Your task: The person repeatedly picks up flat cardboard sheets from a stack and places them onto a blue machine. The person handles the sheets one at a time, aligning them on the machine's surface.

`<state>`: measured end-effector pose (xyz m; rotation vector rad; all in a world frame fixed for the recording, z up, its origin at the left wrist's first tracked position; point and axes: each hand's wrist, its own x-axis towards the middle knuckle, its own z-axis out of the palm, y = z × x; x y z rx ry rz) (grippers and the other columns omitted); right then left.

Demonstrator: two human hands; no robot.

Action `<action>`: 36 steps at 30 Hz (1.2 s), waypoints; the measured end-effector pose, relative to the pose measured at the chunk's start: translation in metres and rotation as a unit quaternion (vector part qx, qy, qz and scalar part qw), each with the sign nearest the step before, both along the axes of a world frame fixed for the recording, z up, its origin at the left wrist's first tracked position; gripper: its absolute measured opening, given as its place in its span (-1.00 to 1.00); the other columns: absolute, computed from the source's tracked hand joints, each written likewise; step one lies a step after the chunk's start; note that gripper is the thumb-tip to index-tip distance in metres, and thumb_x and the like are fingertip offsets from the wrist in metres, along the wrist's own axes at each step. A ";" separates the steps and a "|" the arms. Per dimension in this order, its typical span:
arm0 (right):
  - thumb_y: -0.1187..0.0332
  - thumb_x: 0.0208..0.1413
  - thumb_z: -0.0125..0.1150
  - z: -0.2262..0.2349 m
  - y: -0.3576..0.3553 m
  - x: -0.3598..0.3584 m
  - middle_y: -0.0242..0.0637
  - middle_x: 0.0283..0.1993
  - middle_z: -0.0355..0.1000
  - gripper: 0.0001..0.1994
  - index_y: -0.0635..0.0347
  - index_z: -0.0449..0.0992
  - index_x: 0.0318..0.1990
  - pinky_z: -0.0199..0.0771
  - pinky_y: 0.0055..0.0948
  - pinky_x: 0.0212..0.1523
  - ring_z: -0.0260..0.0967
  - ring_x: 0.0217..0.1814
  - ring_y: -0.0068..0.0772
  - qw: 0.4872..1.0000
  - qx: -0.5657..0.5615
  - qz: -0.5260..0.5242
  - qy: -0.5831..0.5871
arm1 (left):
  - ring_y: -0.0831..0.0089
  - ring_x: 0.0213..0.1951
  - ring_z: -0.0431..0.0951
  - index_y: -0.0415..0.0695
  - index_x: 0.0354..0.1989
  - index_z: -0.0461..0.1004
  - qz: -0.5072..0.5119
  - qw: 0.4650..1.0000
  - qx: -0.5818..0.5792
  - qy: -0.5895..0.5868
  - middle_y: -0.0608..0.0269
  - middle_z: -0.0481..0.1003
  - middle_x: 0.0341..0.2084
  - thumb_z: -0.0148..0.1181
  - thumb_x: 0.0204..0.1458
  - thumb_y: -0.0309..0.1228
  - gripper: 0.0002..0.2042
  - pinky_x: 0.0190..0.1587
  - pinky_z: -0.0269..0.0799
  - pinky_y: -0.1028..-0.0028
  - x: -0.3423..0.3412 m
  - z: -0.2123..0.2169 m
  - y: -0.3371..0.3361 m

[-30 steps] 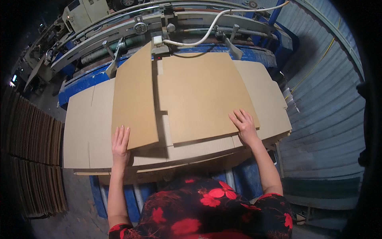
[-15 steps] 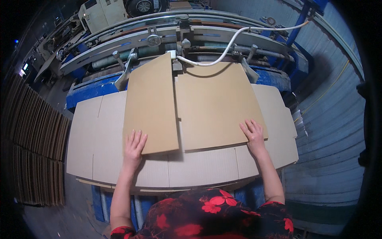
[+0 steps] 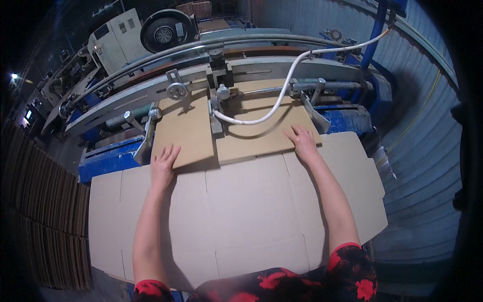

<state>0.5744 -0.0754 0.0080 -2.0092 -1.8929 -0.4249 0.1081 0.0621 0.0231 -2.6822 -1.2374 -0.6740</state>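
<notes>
We lay our left hand [image 3: 163,163] flat, fingers spread and gripping nothing, on the near left corner of the folded brown cardboard sheet [image 3: 236,133], which lies partly under the grey machine [image 3: 241,70] beyond the pale stack of flat blanks [image 3: 241,211]. Our right hand [image 3: 302,143] presses its near right edge the same way, seemingly to keep the sheet square to the machine's guides.

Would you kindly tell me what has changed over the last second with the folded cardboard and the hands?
The folded cardboard sheet has slid forward, away from the person, under the machine's metal guides. Both the left hand and right hand moved forward with it, flat on its near edge. The flat cardboard stack beneath stayed put, now more exposed.
</notes>
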 end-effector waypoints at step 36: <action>0.51 0.03 0.15 -0.005 -0.386 -0.037 -0.10 0.34 0.00 -0.26 0.23 -0.11 0.35 0.13 -0.29 0.23 0.06 0.31 -0.19 0.558 0.528 -0.182 0.614 | 0.28 0.18 0.21 -0.24 0.29 0.06 0.234 0.677 -0.064 -0.695 0.11 0.15 0.23 -0.06 0.20 -0.38 -0.51 0.20 0.18 0.34 -0.304 0.044 -0.293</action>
